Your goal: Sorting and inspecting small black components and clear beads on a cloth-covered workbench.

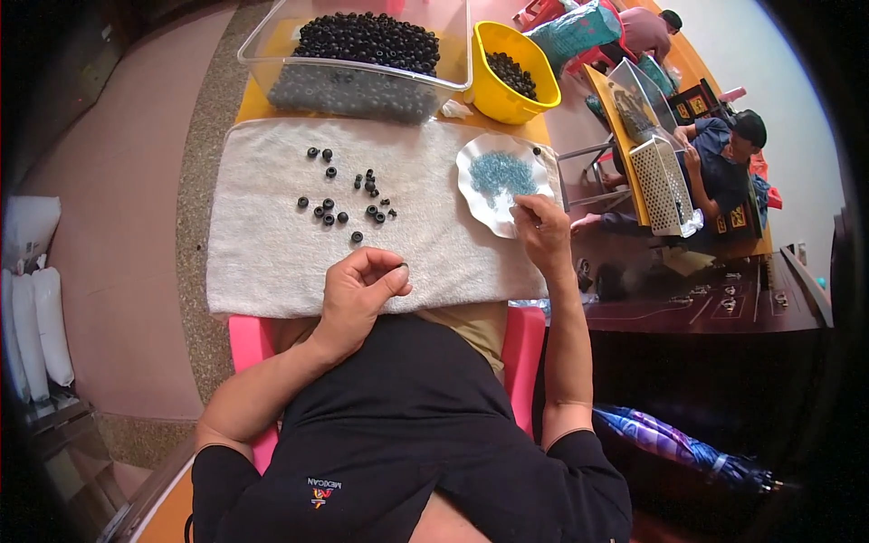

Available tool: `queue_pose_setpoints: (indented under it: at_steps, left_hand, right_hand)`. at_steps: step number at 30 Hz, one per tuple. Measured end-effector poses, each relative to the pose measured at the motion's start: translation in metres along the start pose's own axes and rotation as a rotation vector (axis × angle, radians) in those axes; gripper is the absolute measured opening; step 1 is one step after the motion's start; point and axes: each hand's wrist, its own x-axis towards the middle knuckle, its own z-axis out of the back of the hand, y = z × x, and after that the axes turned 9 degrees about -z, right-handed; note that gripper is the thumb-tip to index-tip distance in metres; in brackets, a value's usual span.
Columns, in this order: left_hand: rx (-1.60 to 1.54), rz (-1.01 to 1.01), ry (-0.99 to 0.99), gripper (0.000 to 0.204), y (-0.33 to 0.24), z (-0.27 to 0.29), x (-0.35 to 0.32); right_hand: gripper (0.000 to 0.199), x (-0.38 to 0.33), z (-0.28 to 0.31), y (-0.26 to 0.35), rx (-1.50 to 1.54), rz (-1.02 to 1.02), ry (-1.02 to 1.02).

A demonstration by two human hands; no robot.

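My left hand (355, 294) is held over the near edge of a white towel (272, 271), thumb and forefinger pinched on a small black bead-like piece (404, 265), mostly hidden. On the right, my right hand (545, 231) reaches to the near rim of a white wavy-edged plate (480, 214). Its fingertips are closed together; whatever they hold is too small to make out. Tiny translucent blue pieces (502, 174) are heaped on that plate. Several loose round black pieces (329, 219), some showing a central hole, lie scattered on the towel ahead of my left hand.
At the far edge stands a clear plastic bin (258, 56) of black pieces, beside a yellow tub (484, 90) holding more. A co-worker (724, 163) sits to the right near a white perforated basket (661, 185). A folded umbrella (679, 443) lies at lower right.
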Motion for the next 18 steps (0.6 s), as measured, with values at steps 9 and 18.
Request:
queue_pose_setpoints:
  at_steps: [9,18]
  left_hand:
    - [-0.028,0.018,-0.002,0.012,-0.001,0.001,0.002]
    - [-0.040,0.210,-0.020,0.015,-0.010,-0.003,0.001]
  right_hand:
    - [0.014,0.002,-0.006,-0.004,0.050,0.027,-0.002]
    - [0.024,-0.003,-0.013,-0.017,0.117,0.079,-0.037]
